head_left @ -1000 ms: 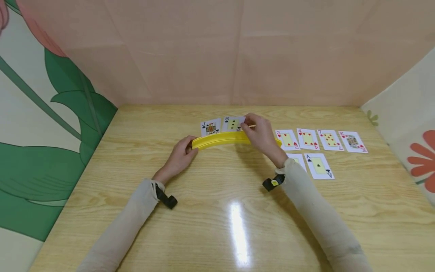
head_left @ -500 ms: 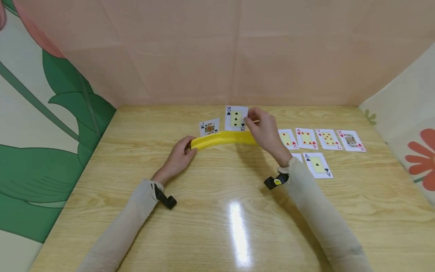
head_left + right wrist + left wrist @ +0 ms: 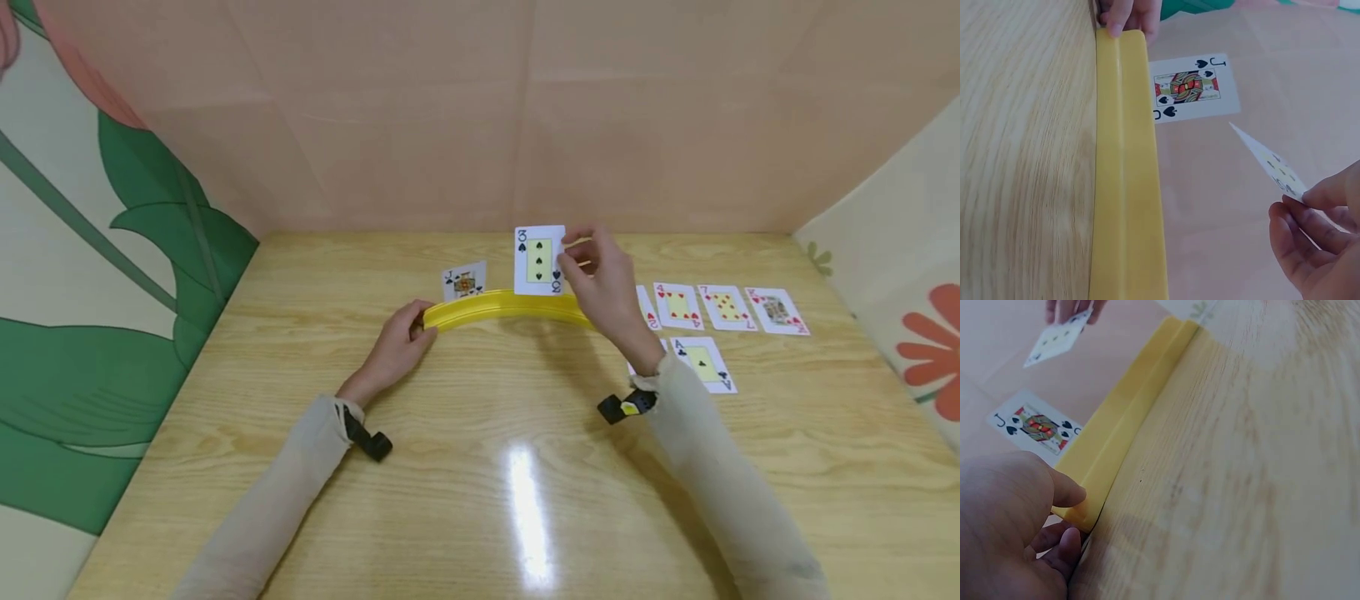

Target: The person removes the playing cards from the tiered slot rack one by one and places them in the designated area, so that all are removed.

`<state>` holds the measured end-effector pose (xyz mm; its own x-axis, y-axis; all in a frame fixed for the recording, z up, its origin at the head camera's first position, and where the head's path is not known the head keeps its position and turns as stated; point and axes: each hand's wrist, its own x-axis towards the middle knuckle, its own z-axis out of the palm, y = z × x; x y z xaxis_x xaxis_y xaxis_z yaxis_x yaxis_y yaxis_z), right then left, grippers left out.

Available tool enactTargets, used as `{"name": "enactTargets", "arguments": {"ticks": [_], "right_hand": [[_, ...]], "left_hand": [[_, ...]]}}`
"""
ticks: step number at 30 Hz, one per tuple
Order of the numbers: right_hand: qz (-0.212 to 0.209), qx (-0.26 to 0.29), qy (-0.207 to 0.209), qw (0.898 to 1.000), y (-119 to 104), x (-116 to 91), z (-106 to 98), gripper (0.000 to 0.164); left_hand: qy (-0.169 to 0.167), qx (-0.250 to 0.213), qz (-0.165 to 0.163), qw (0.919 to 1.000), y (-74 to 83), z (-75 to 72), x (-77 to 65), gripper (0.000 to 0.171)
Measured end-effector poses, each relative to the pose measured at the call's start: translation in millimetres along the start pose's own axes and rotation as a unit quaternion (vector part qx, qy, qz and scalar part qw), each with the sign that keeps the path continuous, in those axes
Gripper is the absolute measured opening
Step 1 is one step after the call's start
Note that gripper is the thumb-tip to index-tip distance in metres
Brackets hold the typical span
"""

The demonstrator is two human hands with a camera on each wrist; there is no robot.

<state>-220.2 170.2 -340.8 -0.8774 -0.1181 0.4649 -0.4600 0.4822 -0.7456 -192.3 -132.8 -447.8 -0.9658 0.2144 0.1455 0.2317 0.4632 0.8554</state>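
A curved yellow card holder stands on the wooden table, and my left hand grips its left end between thumb and fingers. The jack of spades stands upright in the holder near that hand. Above the holder's middle, my right hand pinches the three of spades by its right edge. In the right wrist view this three of spades is seen nearly edge-on, apart from the holder. My right hand hides the holder's right end in the head view.
Right of the holder lie face-up cards: a partly hidden two of hearts, the four of hearts, a red seven and a red face card. Nearer lies the ace of clubs, beside a mostly covered card. A pink cloth hangs behind the table.
My right hand has lifted the three of spades up out of the holder and shifted it slightly right. My left hand and the jack of spades have stayed in place.
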Motion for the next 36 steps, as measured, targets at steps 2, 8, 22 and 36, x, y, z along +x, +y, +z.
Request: {"name": "enactTargets", "arguments": {"ticks": [2, 8, 22, 36], "right_hand": [[-0.010, -0.017, 0.001, 1.000, -1.4, -2.8, -3.0, 0.015], [-0.033, -0.042, -0.008, 0.999, -7.3, -12.6, -15.1, 0.014], [-0.044, -0.061, -0.003, 0.997, -6.3, -43.8, -56.4, 0.018], [-0.003, -0.088, 0.024, 0.996, 20.7, -78.6, -98.1, 0.021]], "left_hand": [[-0.001, 0.002, -0.001, 1.0000, -0.4, -0.1, 0.0, 0.032], [0.001, 0.002, -0.005, 1.0000, -1.4, -0.5, 0.2, 0.032], [0.004, 0.003, -0.009, 0.9999, -2.1, -2.5, -1.2, 0.033], [0.004, 0.008, -0.017, 0.9998, -0.7, -3.7, -3.1, 0.033]]}}
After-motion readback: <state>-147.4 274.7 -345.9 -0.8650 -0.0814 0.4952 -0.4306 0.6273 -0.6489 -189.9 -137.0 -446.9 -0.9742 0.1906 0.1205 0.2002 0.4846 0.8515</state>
